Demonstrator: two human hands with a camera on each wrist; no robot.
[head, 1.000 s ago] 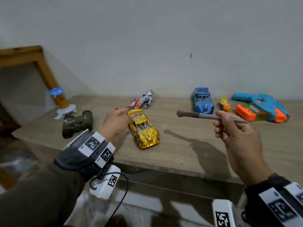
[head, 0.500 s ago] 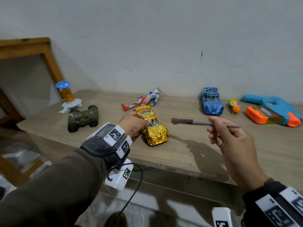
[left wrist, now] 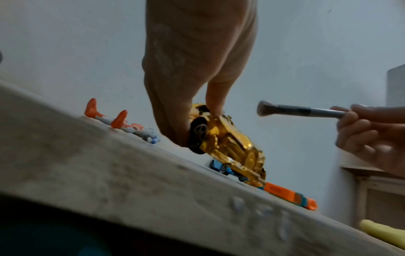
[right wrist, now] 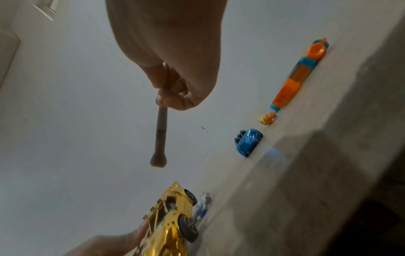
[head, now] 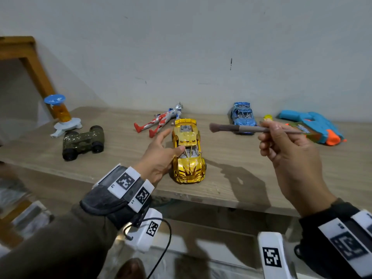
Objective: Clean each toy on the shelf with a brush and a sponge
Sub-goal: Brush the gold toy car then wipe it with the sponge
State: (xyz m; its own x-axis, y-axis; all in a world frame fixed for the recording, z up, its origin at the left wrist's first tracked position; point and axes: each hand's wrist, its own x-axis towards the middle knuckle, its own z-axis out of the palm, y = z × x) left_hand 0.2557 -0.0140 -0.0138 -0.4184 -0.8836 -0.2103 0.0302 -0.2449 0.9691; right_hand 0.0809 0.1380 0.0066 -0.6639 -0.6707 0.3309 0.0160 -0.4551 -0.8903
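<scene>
The left hand (head: 159,158) reaches forward from a dark-sleeved arm, thumb laid across the roof of the gold car (head: 188,152), fingers stretched along its far side; the right hand (head: 289,150) hangs raised and apart from it, fingers curled, pinching the brush (head: 241,128) handle level, bristles pointing left; both wrists wear marker bands.

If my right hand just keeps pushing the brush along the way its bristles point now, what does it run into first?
Probably nothing at first. The right hand holds the brush roughly level, bristles pointing left, above the gold car. In the left wrist view the tip looks higher than the car's roof, so it may pass over, though depth is unclear.
</scene>
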